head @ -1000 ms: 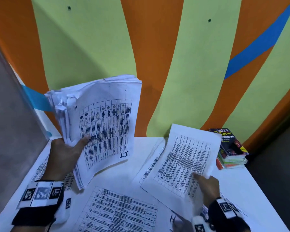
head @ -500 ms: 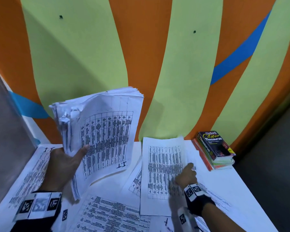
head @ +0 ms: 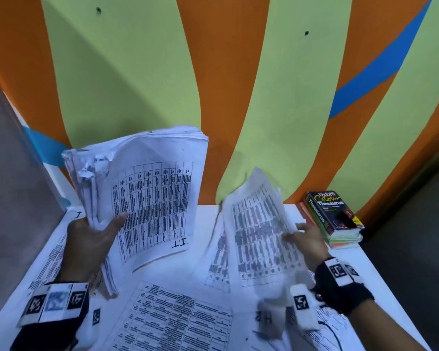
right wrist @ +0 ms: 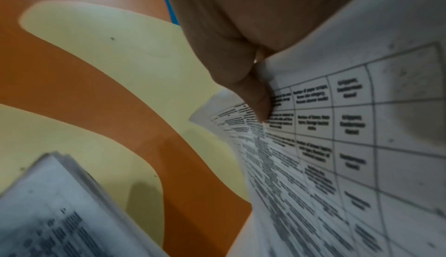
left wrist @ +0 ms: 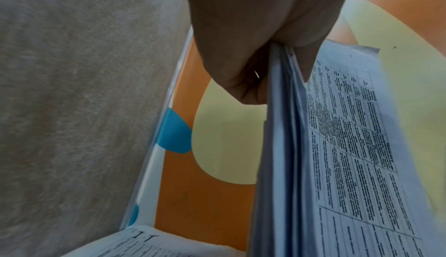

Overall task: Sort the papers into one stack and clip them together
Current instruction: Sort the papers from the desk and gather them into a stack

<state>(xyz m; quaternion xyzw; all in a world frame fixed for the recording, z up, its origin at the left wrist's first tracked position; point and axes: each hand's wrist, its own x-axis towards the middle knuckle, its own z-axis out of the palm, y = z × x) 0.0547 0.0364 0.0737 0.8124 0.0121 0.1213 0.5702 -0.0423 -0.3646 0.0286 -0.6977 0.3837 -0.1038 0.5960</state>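
My left hand (head: 92, 239) grips a thick stack of printed papers (head: 152, 193) upright above the table's left side, thumb across the front sheet marked "IT". The left wrist view shows the stack (left wrist: 313, 146) edge-on between thumb and fingers. My right hand (head: 305, 239) pinches the right edge of a thinner bundle of printed sheets (head: 258, 229) and holds it tilted up off the table, blurred. In the right wrist view these sheets (right wrist: 337, 146) curl under the thumb, with the big stack (right wrist: 48, 213) at lower left. No clip is in view.
More printed sheets (head: 172, 320) lie flat over the white table (head: 203, 216). A thesaurus atop a small pile of books (head: 332, 216) sits at the back right corner. A striped orange and green wall stands right behind; a grey panel closes the left side.
My right hand has lifted its sheets from flat on the table up to a tilt, shifting right. The left hand keeps the big stack in the same pose.
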